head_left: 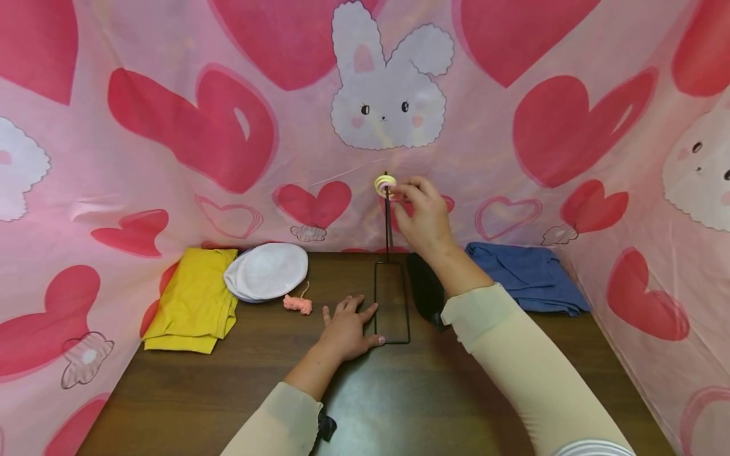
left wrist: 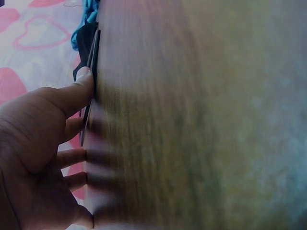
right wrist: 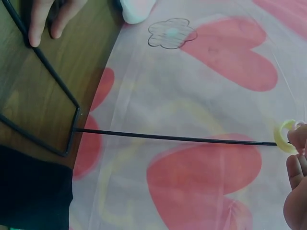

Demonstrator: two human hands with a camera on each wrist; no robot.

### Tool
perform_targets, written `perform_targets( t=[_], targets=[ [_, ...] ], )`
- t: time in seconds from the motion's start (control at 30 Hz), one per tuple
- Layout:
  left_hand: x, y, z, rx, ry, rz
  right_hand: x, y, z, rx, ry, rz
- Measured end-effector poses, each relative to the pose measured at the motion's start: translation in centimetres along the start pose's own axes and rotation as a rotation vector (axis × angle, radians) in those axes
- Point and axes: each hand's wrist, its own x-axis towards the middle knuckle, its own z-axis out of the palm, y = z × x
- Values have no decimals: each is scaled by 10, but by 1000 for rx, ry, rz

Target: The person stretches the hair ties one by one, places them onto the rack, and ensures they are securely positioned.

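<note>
A black wire stand has a rectangular base (head_left: 392,304) lying on the dark wooden table (head_left: 228,380) and a thin upright rod (head_left: 388,221). My right hand (head_left: 406,190) pinches a small yellow and pink ring (head_left: 384,184) at the rod's top. In the right wrist view the ring (right wrist: 284,136) sits at the rod's (right wrist: 177,138) tip beside my fingertips (right wrist: 297,165). My left hand (head_left: 356,316) lies flat on the table, fingers straight, its thumb (left wrist: 85,79) against the base wire (left wrist: 92,57).
A folded yellow cloth (head_left: 194,297), stacked white round pieces (head_left: 268,271) and a small pink yarn bit (head_left: 298,304) lie at the left. A black cloth (head_left: 424,285) and a blue cloth (head_left: 525,275) lie right of the stand. Pink heart-print fabric (head_left: 171,126) walls the table.
</note>
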Motion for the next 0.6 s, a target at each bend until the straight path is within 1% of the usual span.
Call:
perform_targets(
  t=[0.17,0.4,0.6],
  targets=[
    [0,0,0,1,1,0,-8,2,-3,-21,-9,16],
    [2,-1,2,7,2,-4,-30,5,-16,-13,-43,14],
    [1,-1,2,18,4,-4,-45,3,-26,-11,-54,5]
  ],
)
